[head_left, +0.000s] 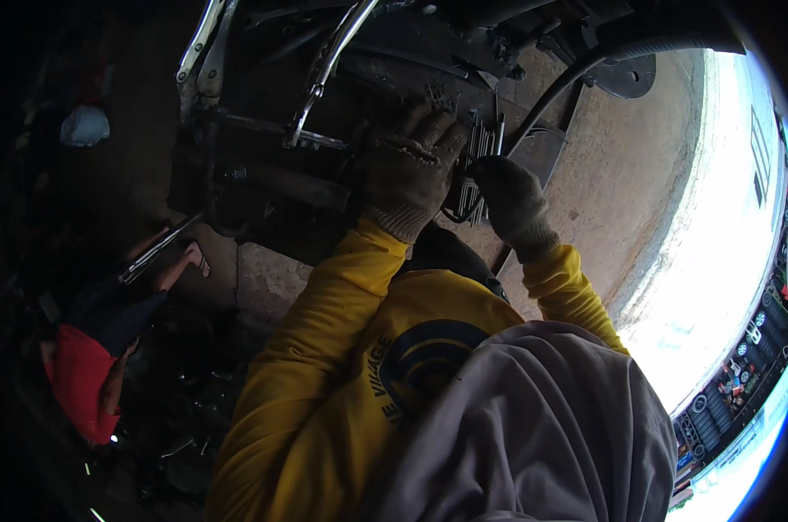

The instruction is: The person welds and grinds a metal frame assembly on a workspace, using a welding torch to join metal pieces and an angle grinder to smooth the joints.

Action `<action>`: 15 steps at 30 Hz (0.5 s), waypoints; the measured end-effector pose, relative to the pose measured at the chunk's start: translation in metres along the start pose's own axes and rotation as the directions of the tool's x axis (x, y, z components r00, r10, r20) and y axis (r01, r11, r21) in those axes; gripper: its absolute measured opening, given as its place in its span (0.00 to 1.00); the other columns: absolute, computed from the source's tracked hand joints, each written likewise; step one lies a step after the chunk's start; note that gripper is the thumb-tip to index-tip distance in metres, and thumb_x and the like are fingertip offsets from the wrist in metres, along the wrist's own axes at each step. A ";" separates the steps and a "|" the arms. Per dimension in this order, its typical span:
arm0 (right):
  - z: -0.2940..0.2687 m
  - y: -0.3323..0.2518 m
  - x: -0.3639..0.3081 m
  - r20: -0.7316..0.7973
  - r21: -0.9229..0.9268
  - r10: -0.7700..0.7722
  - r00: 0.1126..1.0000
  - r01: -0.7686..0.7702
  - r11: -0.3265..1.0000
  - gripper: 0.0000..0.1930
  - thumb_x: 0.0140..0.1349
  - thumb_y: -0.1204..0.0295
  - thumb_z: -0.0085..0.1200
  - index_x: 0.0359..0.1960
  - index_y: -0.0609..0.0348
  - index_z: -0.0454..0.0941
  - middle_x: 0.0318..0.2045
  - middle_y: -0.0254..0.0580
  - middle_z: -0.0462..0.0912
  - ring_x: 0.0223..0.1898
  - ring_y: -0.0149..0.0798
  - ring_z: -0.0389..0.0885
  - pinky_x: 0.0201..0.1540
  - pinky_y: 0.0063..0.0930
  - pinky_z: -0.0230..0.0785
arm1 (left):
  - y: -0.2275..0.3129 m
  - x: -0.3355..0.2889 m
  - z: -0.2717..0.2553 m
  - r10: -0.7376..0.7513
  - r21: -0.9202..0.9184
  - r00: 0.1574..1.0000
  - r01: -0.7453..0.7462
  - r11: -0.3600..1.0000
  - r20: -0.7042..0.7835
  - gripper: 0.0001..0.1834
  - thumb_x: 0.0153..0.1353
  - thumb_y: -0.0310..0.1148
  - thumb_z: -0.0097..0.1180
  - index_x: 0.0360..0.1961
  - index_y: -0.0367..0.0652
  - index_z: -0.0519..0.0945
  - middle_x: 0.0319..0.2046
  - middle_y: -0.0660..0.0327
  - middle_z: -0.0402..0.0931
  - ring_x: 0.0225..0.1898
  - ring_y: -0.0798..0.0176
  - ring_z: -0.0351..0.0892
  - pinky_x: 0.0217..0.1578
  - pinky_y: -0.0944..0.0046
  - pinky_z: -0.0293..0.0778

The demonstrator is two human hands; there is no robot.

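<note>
My left hand (411, 170), in a worn, dirty knit glove, reaches over dark metal parts with its fingers bent. Whatever lies under those fingers is hidden. Close beside it on the right, my right hand (517, 207) wears a similar glove. Its fingers curl inward, and the shadow hides what they grip. Between the two hands lies a bundle of thin metal rods (476, 146). A thin black cable (463, 216) loops below the rods, near my right fingertips.
A bright metal tube frame (311, 96) rises at the upper left. A thick black hose (555, 91) curves past my right hand. Brown floor (624, 187) extends to the right. At the far left is a person in a red shirt (76, 383). Shelves of goods (716, 418) line the right rim.
</note>
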State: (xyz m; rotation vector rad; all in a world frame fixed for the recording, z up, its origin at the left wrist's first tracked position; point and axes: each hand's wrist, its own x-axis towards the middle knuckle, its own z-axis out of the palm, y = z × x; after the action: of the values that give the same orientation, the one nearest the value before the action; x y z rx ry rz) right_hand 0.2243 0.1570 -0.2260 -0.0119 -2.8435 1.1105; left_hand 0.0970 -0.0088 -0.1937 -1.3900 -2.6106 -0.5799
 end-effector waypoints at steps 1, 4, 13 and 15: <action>-0.006 0.004 0.006 0.003 0.001 0.002 1.000 -0.002 1.000 0.12 0.61 0.80 0.55 0.46 0.62 0.83 0.42 0.48 0.85 0.44 0.49 0.86 0.48 0.37 0.81 | 0.000 -0.002 0.003 -0.048 -0.054 0.999 0.048 0.997 0.006 0.19 0.58 0.38 0.61 0.52 0.53 0.86 0.54 0.66 0.81 0.64 0.56 0.73 0.69 0.44 0.63; -0.021 0.012 0.028 0.132 0.090 -0.283 0.950 0.272 0.958 0.12 0.65 0.76 0.55 0.49 0.62 0.83 0.44 0.47 0.87 0.45 0.49 0.88 0.47 0.36 0.83 | -0.002 -0.008 0.013 -0.086 -0.089 0.996 0.085 0.992 -0.004 0.21 0.59 0.39 0.61 0.55 0.53 0.85 0.58 0.67 0.80 0.66 0.55 0.72 0.68 0.44 0.64; -0.005 -0.002 0.025 0.112 0.059 0.091 0.990 -0.098 0.993 0.10 0.64 0.75 0.58 0.46 0.63 0.84 0.44 0.51 0.87 0.44 0.48 0.88 0.47 0.36 0.83 | -0.002 -0.004 0.007 -0.096 -0.104 0.993 0.088 0.991 -0.073 0.17 0.58 0.34 0.67 0.50 0.47 0.87 0.55 0.64 0.82 0.63 0.55 0.76 0.60 0.54 0.76; -0.005 0.007 0.020 0.051 0.137 0.021 0.998 -0.028 0.990 0.11 0.66 0.78 0.56 0.48 0.65 0.83 0.44 0.52 0.86 0.44 0.51 0.87 0.47 0.37 0.82 | -0.001 -0.005 0.009 -0.115 -0.115 0.991 0.107 0.988 -0.067 0.17 0.58 0.34 0.66 0.50 0.47 0.87 0.55 0.64 0.82 0.63 0.55 0.76 0.60 0.54 0.77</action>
State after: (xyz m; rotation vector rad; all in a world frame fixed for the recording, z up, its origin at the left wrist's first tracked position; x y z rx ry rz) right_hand 0.2045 0.1661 -0.2256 -0.0102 -2.8095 1.3279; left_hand 0.0993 -0.0093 -0.2038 -1.2320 -2.6461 -0.7872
